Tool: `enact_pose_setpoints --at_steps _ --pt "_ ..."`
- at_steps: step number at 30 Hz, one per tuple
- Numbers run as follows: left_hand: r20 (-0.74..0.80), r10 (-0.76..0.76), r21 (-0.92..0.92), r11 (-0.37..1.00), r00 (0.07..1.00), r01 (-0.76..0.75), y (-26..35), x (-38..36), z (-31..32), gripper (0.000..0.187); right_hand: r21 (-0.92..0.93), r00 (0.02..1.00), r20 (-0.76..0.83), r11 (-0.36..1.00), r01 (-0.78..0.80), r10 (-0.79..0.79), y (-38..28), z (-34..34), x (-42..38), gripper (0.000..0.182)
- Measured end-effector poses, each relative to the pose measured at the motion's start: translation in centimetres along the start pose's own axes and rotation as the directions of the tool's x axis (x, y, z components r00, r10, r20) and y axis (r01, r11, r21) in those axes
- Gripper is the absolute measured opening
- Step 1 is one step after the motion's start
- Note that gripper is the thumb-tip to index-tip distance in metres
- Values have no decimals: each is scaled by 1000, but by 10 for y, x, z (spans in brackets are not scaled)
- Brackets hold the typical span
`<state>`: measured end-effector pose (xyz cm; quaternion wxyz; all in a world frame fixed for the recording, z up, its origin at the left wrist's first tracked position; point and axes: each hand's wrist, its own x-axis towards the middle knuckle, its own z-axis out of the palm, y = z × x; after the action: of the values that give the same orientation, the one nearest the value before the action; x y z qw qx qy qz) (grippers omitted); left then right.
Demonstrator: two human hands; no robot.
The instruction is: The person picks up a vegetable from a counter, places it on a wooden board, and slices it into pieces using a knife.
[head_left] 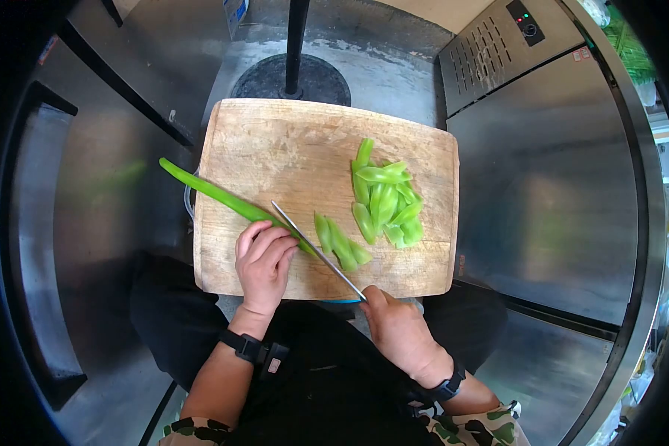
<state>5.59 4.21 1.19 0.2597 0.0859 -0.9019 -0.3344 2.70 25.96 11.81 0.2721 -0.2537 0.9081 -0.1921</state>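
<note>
A long green stalk [223,195] lies diagonally on the wooden cutting board [275,149], its far tip sticking out past the board's left edge. My left hand [264,260] presses the stalk's near end with bent fingers. My right hand [401,331] is wrapped round the handle of a knife [320,253], whose narrow blade crosses the stalk beside my left fingertips. Just right of the blade lie a few slanted green slices [338,241]. A larger heap of pale green slices [386,201] rests on the board's right part.
Behind the board, a black pole [296,44] rises from a round black base [249,82] on the floor. A steel cabinet [550,178] with a control panel stands at the right. Steel panels [104,201] line the left. My legs are under the board's near edge.
</note>
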Motion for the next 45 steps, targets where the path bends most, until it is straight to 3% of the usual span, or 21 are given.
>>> enact_pose_setpoints --at_steps 10,16,20,25,28,45 --pt "12 -8 4 1000 1000 8 -2 -1 0 14 -20 997 72 1000 -7 9 0 1 8 15" --pt "9 -8 -21 1000 1000 8 0 2 0 16 -41 999 -23 998 36 -37 7 28 26 16" --pt "2 -19 -45 999 1000 19 -1 3 -4 17 99 997 -72 995 2 5 8 19 30 17" --pt "-11 -19 -67 998 1000 18 -3 2 -4 17 142 995 -101 989 25 -11 4 8 13 16" --pt "-11 -11 -57 998 1000 10 -4 3 -4 17 53 994 -80 995 84 -79 -2 3 7 14" --pt "-12 -10 -44 999 1000 9 -5 2 -2 14 -36 1000 13 999 20 -20 -6 4 12 15"
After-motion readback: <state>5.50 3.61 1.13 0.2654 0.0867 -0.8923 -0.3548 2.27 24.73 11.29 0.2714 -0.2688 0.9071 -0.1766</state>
